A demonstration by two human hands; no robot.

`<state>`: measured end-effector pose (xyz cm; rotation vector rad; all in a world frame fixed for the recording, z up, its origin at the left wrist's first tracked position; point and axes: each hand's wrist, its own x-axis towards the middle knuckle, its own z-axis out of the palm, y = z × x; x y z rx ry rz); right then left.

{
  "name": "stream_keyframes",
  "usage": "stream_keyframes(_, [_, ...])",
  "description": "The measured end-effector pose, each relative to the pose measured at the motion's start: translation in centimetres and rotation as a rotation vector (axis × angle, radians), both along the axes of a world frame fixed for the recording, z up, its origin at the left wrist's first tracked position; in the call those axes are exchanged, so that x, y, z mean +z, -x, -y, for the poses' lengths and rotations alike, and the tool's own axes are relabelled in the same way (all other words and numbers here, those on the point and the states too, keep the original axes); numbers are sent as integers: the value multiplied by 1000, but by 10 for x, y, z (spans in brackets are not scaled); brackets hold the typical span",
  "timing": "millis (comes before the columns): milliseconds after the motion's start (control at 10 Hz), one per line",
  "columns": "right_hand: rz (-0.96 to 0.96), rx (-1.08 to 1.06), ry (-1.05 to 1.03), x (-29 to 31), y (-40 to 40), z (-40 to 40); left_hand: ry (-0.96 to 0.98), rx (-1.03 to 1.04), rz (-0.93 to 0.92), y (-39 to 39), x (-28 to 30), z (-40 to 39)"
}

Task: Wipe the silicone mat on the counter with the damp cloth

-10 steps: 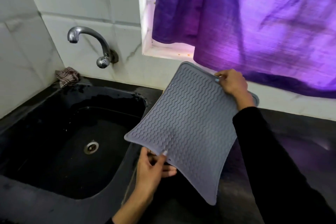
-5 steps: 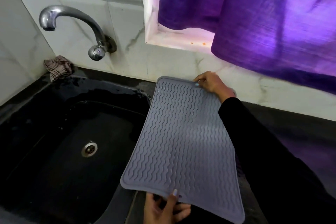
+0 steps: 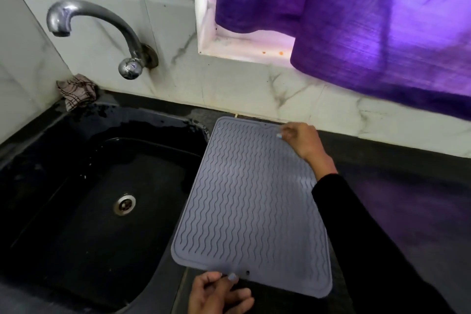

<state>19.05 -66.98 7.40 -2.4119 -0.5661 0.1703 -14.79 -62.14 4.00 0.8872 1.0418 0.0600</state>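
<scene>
Grey silicone mat (image 3: 251, 196) beside black sink (image 3: 76, 250); checked cloth (image 3: 77, 90) by tap (image 3: 102, 33).

Left hand (image 3: 219, 293) low, fingers curled, thumb up; right hand (image 3: 302, 141) extended forward, fingertips pinched.

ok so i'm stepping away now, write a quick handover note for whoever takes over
Left hand: pinching the near edge of the grey wavy-ribbed silicone mat.
Right hand: at the mat's far right corner, grip unclear.
Mat: laid on the dark counter right of the black sink, its left edge at the sink rim.
Checked cloth: bunched in the corner behind the sink, below the metal tap, untouched.
Done: mat positioned.
Left: let go, fetch the cloth, wipe the mat.
</scene>
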Motion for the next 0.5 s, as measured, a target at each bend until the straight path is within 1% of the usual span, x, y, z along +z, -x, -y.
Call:
stream_keyframes(100, [-20,-54,9,-16,51,39,-77,49,101,7,12,-4])
stream_keyframes(200, [54,-95,132,-34,102,72,-433,-97,219,11,14,-5])
stream_keyframes(300, [95,-96,189,-45,150,94,-800,-336,323,4,11,-7])
stream_keyframes(400, [104,-101,179,-51,186,107,-1022,-523,268,-12,1,-8])
stream_keyframes(500, [162,-131,113,-60,214,117,-1188,-703,63,-23,-4,-4])
